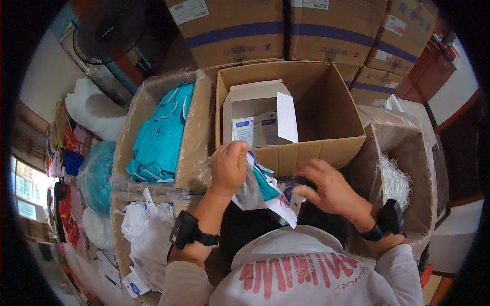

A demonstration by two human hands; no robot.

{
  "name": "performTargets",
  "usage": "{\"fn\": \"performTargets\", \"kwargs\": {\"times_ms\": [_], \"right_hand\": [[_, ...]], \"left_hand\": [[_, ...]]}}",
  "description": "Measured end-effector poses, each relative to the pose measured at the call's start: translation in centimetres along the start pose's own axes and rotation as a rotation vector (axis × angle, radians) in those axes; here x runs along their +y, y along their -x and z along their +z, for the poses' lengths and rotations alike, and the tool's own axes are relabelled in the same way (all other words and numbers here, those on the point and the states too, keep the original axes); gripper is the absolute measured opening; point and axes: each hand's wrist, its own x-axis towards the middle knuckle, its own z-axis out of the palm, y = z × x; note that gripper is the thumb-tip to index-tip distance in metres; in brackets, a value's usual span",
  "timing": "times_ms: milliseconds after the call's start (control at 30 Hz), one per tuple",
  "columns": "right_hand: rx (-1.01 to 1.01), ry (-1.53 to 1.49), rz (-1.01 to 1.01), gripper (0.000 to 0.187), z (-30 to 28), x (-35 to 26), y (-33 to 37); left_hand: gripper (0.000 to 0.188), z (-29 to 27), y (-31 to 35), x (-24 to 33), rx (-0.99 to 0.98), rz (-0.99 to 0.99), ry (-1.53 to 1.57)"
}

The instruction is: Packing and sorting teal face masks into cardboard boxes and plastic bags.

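Note:
My left hand (229,167) is closed on the upper left edge of a white printed pouch (288,205), just below a carton's front wall. Inside the pouch's mouth shows a folded teal piece (265,184) with pale edges. To the right of the pouch, my right hand (331,189) has its fingers apart, its thumb close to the pouch's printed flap. Whether that thumb touches the flap I cannot tell. Left of my left hand, a plastic-lined box (196,137) holds a heap of similar teal pieces (162,135). Under it are loose white pouches (145,229).
A large open cardboard carton (306,155) stands ahead, with a smaller white box (258,95) of upright packets inside. At the right, a plastic-lined box (377,137) holds white strands (395,184). Stacked cartons (235,38) line the back, with a black fan (104,38) at far left.

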Motion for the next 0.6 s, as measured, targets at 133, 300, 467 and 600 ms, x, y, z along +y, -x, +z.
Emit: {"fn": "performTargets", "kwargs": {"times_ms": [133, 300, 467, 600], "right_hand": [[-0.18, -0.064, 0.102, 0.04, 0.5, -1.8, -3.1], [-0.234, -0.218, 0.14, 0.034, 3.7, -1.2, -3.2], [-0.222, -0.478, 0.053, 0.028, 5.6, 0.8, -2.8], [-0.307, -0.439, 0.111, 0.027, 5.6, 0.7, -3.0]], "left_hand": [[0.016, -0.1, -0.5, 2.0, 0.026, 0.1, 0.0], [0.016, -0.7, 0.6, 1.7, -0.01, 0.003, -0.026], [0.014, -0.9, 1.9, 1.3, -0.02, -0.072, 0.041], [0.014, -0.4, 2.5, 1.1, -0.071, -0.063, 0.055]]}}
